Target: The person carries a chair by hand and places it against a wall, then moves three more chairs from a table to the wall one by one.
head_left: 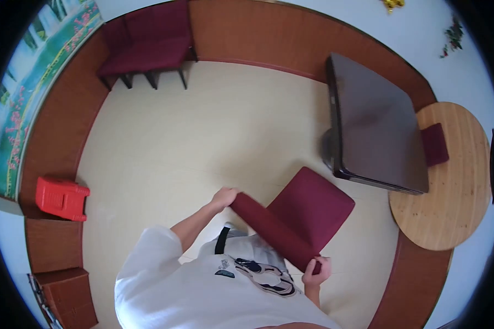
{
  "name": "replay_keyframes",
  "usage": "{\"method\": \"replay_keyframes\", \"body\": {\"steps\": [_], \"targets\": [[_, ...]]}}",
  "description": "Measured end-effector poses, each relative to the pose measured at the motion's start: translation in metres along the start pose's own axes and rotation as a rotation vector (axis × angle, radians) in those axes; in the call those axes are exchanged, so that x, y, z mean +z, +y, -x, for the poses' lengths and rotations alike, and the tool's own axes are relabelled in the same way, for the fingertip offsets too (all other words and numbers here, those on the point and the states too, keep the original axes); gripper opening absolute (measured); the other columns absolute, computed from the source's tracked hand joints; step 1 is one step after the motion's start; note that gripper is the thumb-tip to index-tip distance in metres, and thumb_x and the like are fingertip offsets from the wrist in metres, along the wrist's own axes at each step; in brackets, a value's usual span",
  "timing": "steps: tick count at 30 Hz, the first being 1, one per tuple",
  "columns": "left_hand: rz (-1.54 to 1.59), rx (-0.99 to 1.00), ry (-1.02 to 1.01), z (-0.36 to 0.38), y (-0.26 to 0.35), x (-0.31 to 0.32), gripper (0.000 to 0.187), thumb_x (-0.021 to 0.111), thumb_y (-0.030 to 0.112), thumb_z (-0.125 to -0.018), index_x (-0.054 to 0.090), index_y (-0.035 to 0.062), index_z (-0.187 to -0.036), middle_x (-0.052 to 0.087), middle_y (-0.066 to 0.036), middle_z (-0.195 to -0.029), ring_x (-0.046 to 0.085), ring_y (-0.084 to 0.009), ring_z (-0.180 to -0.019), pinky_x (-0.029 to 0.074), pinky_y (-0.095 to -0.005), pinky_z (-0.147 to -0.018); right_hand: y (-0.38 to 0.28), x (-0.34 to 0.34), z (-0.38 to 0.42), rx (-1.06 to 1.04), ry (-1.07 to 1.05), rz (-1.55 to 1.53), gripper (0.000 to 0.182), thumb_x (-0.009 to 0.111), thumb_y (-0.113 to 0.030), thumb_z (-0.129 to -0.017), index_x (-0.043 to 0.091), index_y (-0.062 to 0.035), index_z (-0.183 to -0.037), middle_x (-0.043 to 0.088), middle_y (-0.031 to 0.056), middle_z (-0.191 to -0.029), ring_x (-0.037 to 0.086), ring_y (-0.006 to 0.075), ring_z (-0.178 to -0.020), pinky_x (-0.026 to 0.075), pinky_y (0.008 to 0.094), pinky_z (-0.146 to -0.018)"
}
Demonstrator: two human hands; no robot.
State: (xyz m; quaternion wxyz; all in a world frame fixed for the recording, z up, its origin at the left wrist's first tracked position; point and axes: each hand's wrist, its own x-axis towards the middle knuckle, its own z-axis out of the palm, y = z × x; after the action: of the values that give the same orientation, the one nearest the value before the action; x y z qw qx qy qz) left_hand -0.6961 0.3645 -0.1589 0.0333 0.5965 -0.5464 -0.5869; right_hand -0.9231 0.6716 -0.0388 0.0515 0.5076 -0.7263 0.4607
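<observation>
A person's left hand grips a maroon chair by one end of its backrest, which slants lengthwise to the right hand, closed on the opposite end. The seat extends ahead, nearer the right hand than the left; a dark table stands farther off, ahead and right of both hands.

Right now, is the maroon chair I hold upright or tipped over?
The maroon chair is upright: its seat faces up, and the left hand and right hand grip its backrest. Whether it tilts slightly, I cannot tell.
</observation>
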Motion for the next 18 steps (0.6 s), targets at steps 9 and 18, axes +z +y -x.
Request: {"method": "replay_keyframes", "body": {"steps": [9, 18], "targets": [[-0.206, -0.091, 0.189, -0.062, 0.060, -0.146, 0.049, 0.051, 0.041, -0.080, 0.065, -0.0001, -0.102, 0.063, -0.019, -0.109, 0.056, -0.0319, -0.108, 0.041, -0.0363, -0.093, -0.051, 0.145, -0.053, 0.012, -0.023, -0.060, 0.007, 0.053, -0.001, -0.076, 0.053, 0.0025, -0.082, 0.050, 0.0157, -0.071, 0.050, 0.0301, -0.063, 0.039, 0.0365, -0.056], [-0.026, -0.036, 0.092, -0.172, 0.039, -0.288, 0.043, 0.051, 0.039, -0.081, 0.067, 0.0050, -0.102, 0.067, -0.017, -0.084, 0.063, -0.0274, -0.074, 0.049, -0.0408, -0.061, -0.100, 0.295, -0.189, -0.118, -0.130, -0.113, 0.014, 0.055, -0.003, -0.064, 0.052, 0.0013, -0.077, 0.051, 0.0166, -0.069, 0.049, 0.0328, -0.060, 0.039, 0.0395, -0.055]]}}
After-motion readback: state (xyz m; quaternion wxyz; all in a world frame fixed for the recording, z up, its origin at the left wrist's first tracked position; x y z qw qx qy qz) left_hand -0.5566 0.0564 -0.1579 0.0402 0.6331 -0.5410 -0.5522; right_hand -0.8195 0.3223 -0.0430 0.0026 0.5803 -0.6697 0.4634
